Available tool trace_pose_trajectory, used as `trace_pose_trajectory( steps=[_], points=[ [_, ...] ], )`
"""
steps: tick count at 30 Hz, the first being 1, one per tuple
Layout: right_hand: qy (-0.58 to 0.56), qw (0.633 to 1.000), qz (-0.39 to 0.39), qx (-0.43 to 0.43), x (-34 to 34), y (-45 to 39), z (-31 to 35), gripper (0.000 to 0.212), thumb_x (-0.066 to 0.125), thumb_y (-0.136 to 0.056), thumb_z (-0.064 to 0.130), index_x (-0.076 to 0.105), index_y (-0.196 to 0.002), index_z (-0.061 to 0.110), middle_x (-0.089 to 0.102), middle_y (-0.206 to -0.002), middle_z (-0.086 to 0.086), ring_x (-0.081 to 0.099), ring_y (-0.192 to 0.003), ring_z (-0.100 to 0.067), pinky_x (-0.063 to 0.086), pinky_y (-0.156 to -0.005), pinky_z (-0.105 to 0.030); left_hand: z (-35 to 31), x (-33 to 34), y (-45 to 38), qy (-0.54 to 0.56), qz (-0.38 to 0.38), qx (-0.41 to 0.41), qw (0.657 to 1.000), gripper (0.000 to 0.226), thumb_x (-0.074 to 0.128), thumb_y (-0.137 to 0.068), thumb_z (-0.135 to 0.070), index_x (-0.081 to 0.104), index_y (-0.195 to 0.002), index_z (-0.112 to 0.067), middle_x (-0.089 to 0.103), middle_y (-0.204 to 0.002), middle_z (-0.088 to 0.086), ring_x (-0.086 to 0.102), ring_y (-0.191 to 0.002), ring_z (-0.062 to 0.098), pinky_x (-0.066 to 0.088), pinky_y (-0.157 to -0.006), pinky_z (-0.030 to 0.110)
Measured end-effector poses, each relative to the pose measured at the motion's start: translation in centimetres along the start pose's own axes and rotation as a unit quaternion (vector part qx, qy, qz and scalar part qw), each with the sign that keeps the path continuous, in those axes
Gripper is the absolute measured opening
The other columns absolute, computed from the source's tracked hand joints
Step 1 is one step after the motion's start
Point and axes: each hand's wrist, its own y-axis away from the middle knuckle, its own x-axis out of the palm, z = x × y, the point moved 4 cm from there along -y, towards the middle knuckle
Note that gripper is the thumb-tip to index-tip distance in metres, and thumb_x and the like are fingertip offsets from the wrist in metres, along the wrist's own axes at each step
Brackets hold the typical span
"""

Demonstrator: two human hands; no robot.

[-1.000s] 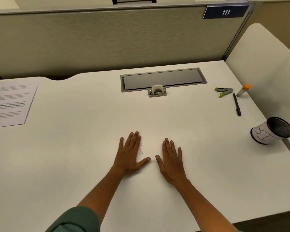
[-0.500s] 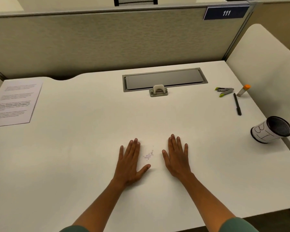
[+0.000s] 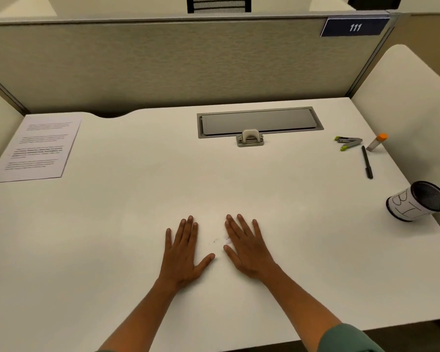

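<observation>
Both hands lay flat on the white table (image 3: 112, 237), palms down, a little in from the middle of its near edge. The left hand (image 3: 182, 252) had its fingers straight and close together, with the thumb stuck out toward the other hand, and it held nothing. The right hand (image 3: 249, 250) was much the same, its fingers straight and slightly fanned, resting on the tabletop with nothing in its grasp. Between them was a faint patch of small marks (image 3: 221, 240) on the bare surface. The inner edge of the right hand lay against the marks or over part of them; I could not tell which.

A second before, the two hands had been closer together, thumbs almost meeting. Half a second before, they had drawn apart and the marks lay open in the gap. Now the gap had narrowed again, with the right hand back up against the marks.

Nothing else on the table had moved. A printed sheet of paper (image 3: 40, 146) lay at the far left corner, and a grey hatch (image 3: 259, 121) was set into the middle of the far edge. Toward the far right corner were a stapler (image 3: 347, 142), a glue stick (image 3: 376, 142) with an orange cap, and a black pen (image 3: 367, 161). Nearer along the right edge, a pen pot (image 3: 414, 203) lay on its side.
</observation>
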Motion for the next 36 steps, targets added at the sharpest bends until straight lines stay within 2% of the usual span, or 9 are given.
trace_pose_trajectory(
  steps=[4,9,12,15,20,24,28,31,36],
  points=[
    [-0.013,1.0,0.001,-0.004,0.4,1.0,0.9,0.062,0.023,-0.098,0.046,0.017,-0.153,0.018,0.004,-0.162,0.006,0.001,-0.149,-0.018,0.004,-0.116,-0.051,-1.3,0.4,0.7,-0.01,0.015,0.015,1.0,0.092,0.027,-0.089,-0.074,0.014,-0.154,-0.009,0.004,-0.163,0.008,0.004,-0.15,0.023,0.012,-0.117,0.059],
    [-0.061,0.992,-0.014,0.109,-0.4,1.6,-1.0,0.066,0.007,-0.093,0.046,-0.004,-0.153,0.019,-0.016,-0.159,0.008,-0.016,-0.146,-0.013,-0.008,-0.119,-0.045,-3.3,0.7,1.0,-0.005,0.02,0.016,1.0,0.094,0.029,-0.088,-0.074,0.018,-0.153,-0.008,0.008,-0.163,0.008,0.007,-0.15,0.025,0.014,-0.116,0.061],
    [-0.07,0.985,-0.017,0.155,-0.3,3.1,-2.8,0.069,0.009,-0.091,0.045,-0.004,-0.153,0.018,-0.015,-0.159,0.006,-0.014,-0.147,-0.014,-0.004,-0.119,-0.047,-4.2,0.9,0.2,-0.007,0.024,0.027,0.999,0.094,0.03,-0.087,-0.075,0.019,-0.153,-0.008,0.01,-0.162,0.008,0.008,-0.15,0.027,0.016,-0.114,0.062],
    [-0.049,0.985,-0.013,0.164,0.1,4.8,-3.8,0.069,0.011,-0.091,0.045,-0.004,-0.153,0.016,-0.014,-0.16,0.004,-0.013,-0.147,-0.015,0.0,-0.12,-0.048,-5.6,1.1,-0.7,-0.006,0.027,0.048,0.998,0.095,0.03,-0.087,-0.076,0.019,-0.153,-0.009,0.01,-0.162,0.009,0.009,-0.15,0.027,0.014,-0.114,0.064],
    [-0.048,0.983,-0.018,0.173,0.3,6.1,-3.7,0.069,0.017,-0.094,0.046,-0.002,-0.153,0.015,-0.008,-0.161,0.002,-0.008,-0.148,-0.017,-0.005,-0.118,-0.045,-8.0,1.7,-2.5,-0.011,0.038,0.076,0.996,0.095,0.024,-0.087,-0.077,0.015,-0.153,-0.009,0.005,-0.163,0.007,0.003,-0.15,0.024,0.01,-0.115,0.064],
    [-0.063,0.98,-0.019,0.186,0.2,6.4,-3.6,0.074,0.012,-0.093,0.056,-0.007,-0.152,0.017,-0.017,-0.159,0.003,-0.015,-0.147,-0.015,-0.006,-0.118,-0.046,-8.9,1.7,-3.3,-0.014,0.043,0.094,0.994,0.094,0.02,-0.088,-0.077,0.012,-0.154,-0.011,0.001,-0.163,0.004,-0.001,-0.15,0.02,0.006,-0.116,0.062],
    [-0.06,0.98,-0.008,0.189,0.2,6.2,-3.6,0.097,0.007,-0.083,0.08,-0.007,-0.153,0.015,-0.018,-0.159,0.003,-0.019,-0.146,-0.015,-0.008,-0.117,-0.048,-6.9,1.3,-2.9,-0.004,0.03,0.105,0.994,0.093,0.024,-0.089,-0.075,0.011,-0.154,-0.009,0.003,-0.163,0.005,0.001,-0.15,0.019,0.009,-0.116,0.06],
    [-0.049,0.982,-0.001,0.181,0.3,5.5,-3.0,0.111,0.017,-0.075,0.089,-0.005,-0.153,0.013,-0.015,-0.16,0.002,-0.018,-0.147,-0.017,-0.007,-0.116,-0.053,-4.1,0.8,-2.8,0.002,0.02,0.082,0.996,0.091,0.023,-0.09,-0.072,0.005,-0.154,-0.01,-0.002,-0.163,0.003,-0.003,-0.15,0.018,0.006,-0.116,0.06],
    [-0.052,0.983,0.0,0.177,-0.2,3.3,-2.0,0.118,0.024,-0.07,0.091,-0.008,-0.152,0.013,-0.016,-0.16,0.002,-0.018,-0.147,-0.019,-0.007,-0.116,-0.056,-0.4,-0.1,-2.0,0.001,0.001,0.035,0.999,0.089,0.025,-0.091,-0.07,0.008,-0.154,-0.01,0.002,-0.163,0.004,0.001,-0.15,0.019,0.005,-0.117,0.06]
  ],
)
